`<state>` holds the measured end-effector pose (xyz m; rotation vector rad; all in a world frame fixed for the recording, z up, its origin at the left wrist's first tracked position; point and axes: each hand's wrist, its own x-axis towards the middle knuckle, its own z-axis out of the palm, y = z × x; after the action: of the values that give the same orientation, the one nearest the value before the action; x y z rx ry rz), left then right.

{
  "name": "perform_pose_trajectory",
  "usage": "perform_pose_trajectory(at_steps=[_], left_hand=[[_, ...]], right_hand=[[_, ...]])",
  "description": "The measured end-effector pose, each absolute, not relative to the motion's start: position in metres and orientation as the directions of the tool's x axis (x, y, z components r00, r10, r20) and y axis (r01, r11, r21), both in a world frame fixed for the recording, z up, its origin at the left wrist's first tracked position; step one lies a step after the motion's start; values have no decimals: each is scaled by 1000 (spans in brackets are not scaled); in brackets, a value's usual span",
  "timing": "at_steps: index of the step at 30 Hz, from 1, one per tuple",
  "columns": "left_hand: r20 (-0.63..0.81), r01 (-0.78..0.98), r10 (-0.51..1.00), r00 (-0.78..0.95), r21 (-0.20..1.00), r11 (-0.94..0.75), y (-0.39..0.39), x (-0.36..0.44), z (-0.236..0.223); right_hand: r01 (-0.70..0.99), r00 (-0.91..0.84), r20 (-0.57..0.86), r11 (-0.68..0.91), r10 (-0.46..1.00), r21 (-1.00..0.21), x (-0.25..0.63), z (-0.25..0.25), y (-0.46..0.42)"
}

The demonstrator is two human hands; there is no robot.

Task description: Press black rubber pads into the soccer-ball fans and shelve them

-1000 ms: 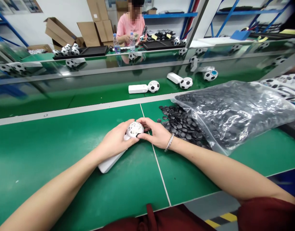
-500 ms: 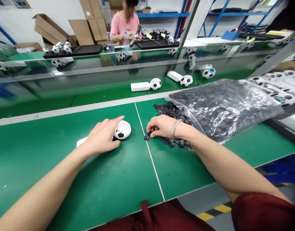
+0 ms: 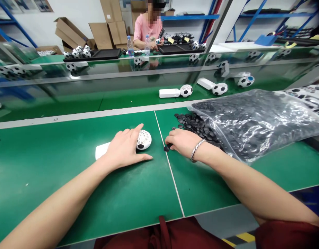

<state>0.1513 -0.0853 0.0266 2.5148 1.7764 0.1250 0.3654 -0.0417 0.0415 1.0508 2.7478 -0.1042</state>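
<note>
My left hand [image 3: 124, 145] lies over a white device with a soccer-ball head [image 3: 145, 139], flat on the green bench. Its fingers rest across the device's neck, while the thumb is spread clear of the ball. The white handle [image 3: 101, 150] comes out on the far side of the wrist. My right hand [image 3: 181, 141], with a braided bracelet, has its fingertips pinched at a small black pentagonal piece [image 3: 166, 148] by the white seam line. Beyond that hand lies a loose pile of black pieces [image 3: 198, 124], partly hidden by it.
A clear plastic bag [image 3: 260, 121] full of black pieces lies to the right. On the belt [image 3: 123, 105] ahead are more white ball-headed devices [image 3: 185, 90]. Across it, a person in a pink shirt [image 3: 147, 29] works near bottles and black trays [image 3: 106, 54].
The view has shifted, so the scene sits further right. My left thumb has moved away from the ball. My right fingers remain low at the black pieces by the seam.
</note>
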Motion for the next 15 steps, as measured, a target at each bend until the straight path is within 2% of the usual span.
perform_pose_trajectory(at_steps=[7, 12, 15], left_hand=[[48, 935, 939, 342, 79, -345, -88, 150, 25], [37, 924, 926, 377, 50, -378, -88, 149, 27], [31, 929, 930, 366, 45, -367, -86, 149, 26]], right_hand=[[679, -713, -233, 734, 661, 5, 364, 41, -43], [730, -682, -114, 681, 722, -58, 373, 41, -31], [725, -688, -132, 683, 713, -88, 378, 41, -26]])
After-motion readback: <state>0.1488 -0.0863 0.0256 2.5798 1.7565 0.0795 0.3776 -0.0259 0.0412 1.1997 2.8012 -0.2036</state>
